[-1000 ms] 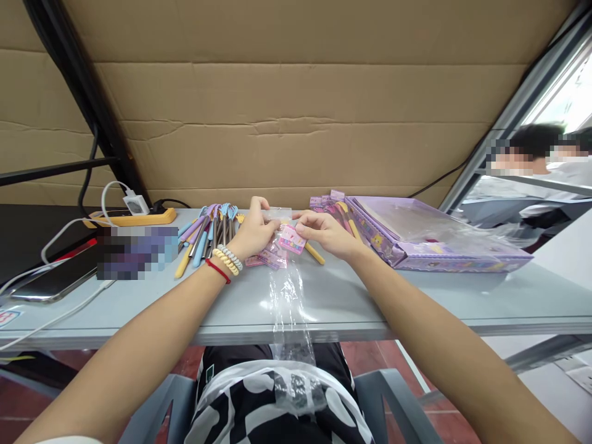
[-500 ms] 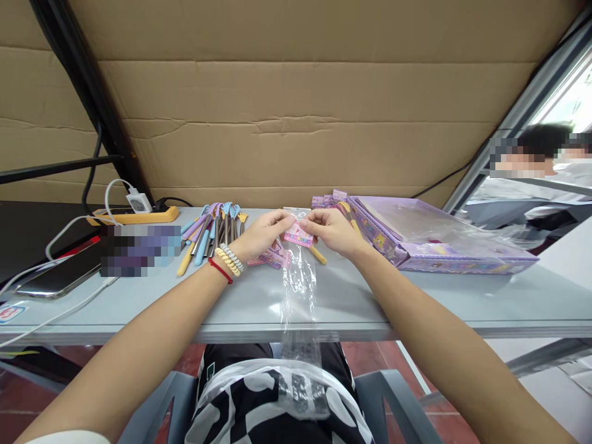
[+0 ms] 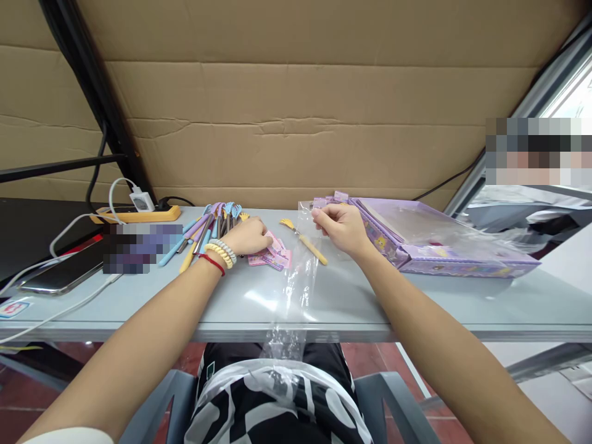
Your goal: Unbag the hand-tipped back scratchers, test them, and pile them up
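My left hand (image 3: 252, 237) is closed at a small pile of pink and purple printed cards (image 3: 272, 259), its fingertips on a pink card. My right hand (image 3: 341, 227) pinches the upper end of a long clear plastic strip of bags (image 3: 296, 290). The strip runs down over the table edge onto my lap. Between the hands, partly behind the plastic, lies a back scratcher (image 3: 313, 249) with a yellow handle and a yellow claw head. Left of my left hand is a bunch of back scratchers (image 3: 198, 237) with blue, purple and yellow handles.
A purple printed box (image 3: 462, 264) with clear plastic on it stands at right. More purple cards (image 3: 340, 197) lie by its back corner. At left are a phone (image 3: 67, 268), white cables and a yellow power strip (image 3: 139, 214). A person sits beyond the frame at far right.
Both hands held a pink card against the plastic; they have come apart. My left hand moved down-left to the card pile. My right hand moved right with the plastic strip, uncovering the yellow back scratcher.
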The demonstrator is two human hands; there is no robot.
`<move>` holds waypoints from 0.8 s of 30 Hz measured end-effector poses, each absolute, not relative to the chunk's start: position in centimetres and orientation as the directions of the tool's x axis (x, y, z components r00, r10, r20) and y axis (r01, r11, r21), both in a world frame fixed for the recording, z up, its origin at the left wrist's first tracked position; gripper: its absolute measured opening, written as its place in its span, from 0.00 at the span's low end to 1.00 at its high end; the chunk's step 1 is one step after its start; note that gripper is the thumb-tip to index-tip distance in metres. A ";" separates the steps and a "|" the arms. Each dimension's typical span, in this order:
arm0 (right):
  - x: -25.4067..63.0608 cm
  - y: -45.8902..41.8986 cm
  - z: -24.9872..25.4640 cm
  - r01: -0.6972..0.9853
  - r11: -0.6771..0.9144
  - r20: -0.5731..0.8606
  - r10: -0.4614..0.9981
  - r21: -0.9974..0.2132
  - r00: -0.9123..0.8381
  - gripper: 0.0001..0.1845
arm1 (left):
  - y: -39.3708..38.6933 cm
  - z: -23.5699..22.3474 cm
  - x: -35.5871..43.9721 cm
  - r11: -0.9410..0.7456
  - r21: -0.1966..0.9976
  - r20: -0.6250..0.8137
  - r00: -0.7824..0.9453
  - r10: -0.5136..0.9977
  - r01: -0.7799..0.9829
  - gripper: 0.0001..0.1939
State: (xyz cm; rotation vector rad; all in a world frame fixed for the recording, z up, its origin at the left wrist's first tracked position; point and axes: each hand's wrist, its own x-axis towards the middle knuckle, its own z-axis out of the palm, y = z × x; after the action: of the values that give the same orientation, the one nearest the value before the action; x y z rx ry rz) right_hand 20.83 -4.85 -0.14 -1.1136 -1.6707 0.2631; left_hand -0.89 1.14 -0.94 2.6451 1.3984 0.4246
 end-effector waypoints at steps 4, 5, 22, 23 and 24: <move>20.7 -4.9 -0.2 0.580 0.543 0.630 0.774 -0.608 -0.064 0.20 | 0.8 -1.2 -0.6 -0.526 0.010 0.144 0.520 0.842 0.850 0.19; 20.6 -4.9 -0.2 0.588 0.542 0.623 0.778 -0.600 -0.081 0.20 | 0.7 -1.2 -0.6 -0.500 -0.009 0.121 0.497 0.859 0.866 0.21; 20.8 -4.6 -0.7 0.411 0.521 0.339 0.833 -0.748 -0.438 0.14 | -1.2 -0.3 1.2 -0.413 0.872 0.257 0.471 0.844 0.264 0.08; 20.8 -4.6 -0.7 0.415 0.525 0.337 0.830 -0.744 -0.445 0.14 | -1.2 -0.4 1.3 -0.433 0.859 0.278 0.460 0.843 0.274 0.06; 20.8 -4.5 -0.7 0.424 0.530 0.343 0.829 -0.734 -0.442 0.14 | -1.2 -0.5 1.3 -0.450 0.847 0.300 0.445 0.844 0.283 0.04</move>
State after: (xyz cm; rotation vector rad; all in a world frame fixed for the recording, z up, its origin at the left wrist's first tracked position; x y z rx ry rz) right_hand 20.80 -4.52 -0.71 -1.0122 -2.0672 0.7383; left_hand 1.28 -1.22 -0.47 1.9572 0.9458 0.9639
